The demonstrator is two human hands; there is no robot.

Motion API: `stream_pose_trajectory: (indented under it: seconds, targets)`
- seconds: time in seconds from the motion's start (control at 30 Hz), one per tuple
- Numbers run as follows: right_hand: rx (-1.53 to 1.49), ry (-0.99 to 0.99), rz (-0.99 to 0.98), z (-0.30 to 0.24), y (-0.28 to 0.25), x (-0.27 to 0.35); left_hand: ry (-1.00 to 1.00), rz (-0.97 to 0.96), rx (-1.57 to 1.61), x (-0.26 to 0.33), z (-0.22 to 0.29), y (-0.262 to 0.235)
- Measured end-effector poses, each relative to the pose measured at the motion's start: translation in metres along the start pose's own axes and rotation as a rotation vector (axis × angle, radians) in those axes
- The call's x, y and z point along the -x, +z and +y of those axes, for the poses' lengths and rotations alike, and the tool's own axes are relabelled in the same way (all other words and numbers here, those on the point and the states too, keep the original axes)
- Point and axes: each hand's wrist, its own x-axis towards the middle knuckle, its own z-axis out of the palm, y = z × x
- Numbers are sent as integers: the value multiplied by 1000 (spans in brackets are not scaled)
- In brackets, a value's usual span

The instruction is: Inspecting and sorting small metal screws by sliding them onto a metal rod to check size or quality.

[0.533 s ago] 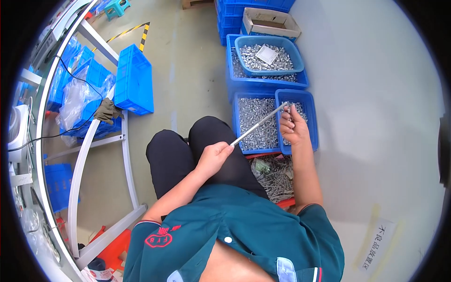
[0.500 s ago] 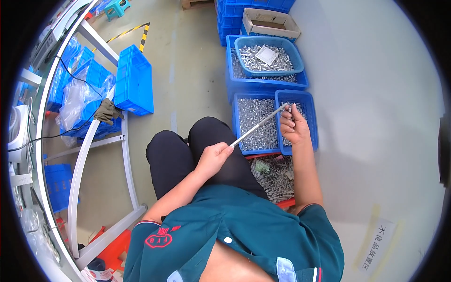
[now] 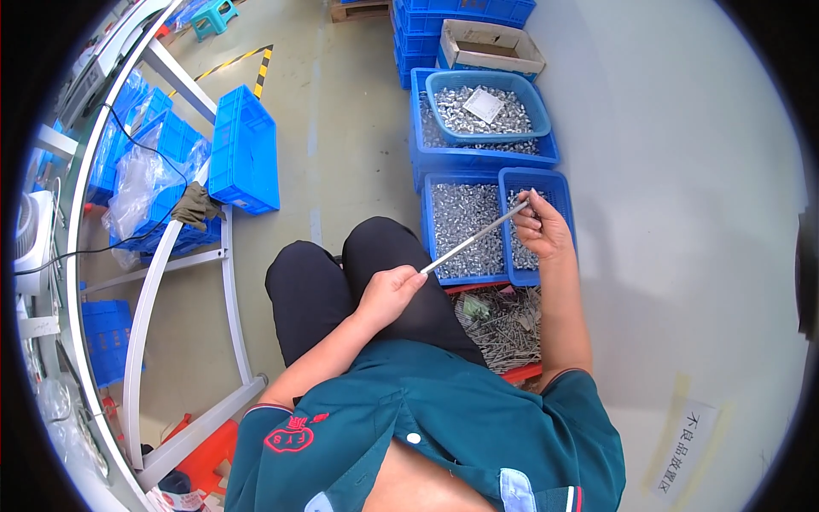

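Metal rod (image 3: 473, 238) held by left hand (image 3: 388, 294), right hand (image 3: 542, 229).

Shiny metal rod (image 3: 474, 240), plastic crates (image 3: 535, 183)

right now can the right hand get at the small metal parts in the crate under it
Probably yes: the right hand hovers over the open blue crate of metal parts, nothing covering them, though its fingers already pinch the rod tip.

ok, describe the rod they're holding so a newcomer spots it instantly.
Start at the two blue bins of small silver parts in front of the knees. Slanting above them is a thin grey metal rod, left hand at its lower end, right hand at its upper. Unlike the loose rods piled below, it is held up.
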Motion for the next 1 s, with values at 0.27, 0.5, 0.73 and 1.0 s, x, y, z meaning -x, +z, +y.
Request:
stream_pose_trajectory:
  seconds: [0.27, 0.5, 0.73, 1.0]
  targets:
    - [576, -78, 157, 18, 27, 6, 19, 19, -30, -1, -1, 0]
    - [391, 245, 8, 85, 27, 7, -40, 28, 114, -5, -6, 0]
    - [-347, 123, 163, 68, -45, -13, -126, -27, 225, -5, -9, -2]
    - [-339, 119, 224, 76, -82, -26, -86, -12, 205, -5, -6, -2]
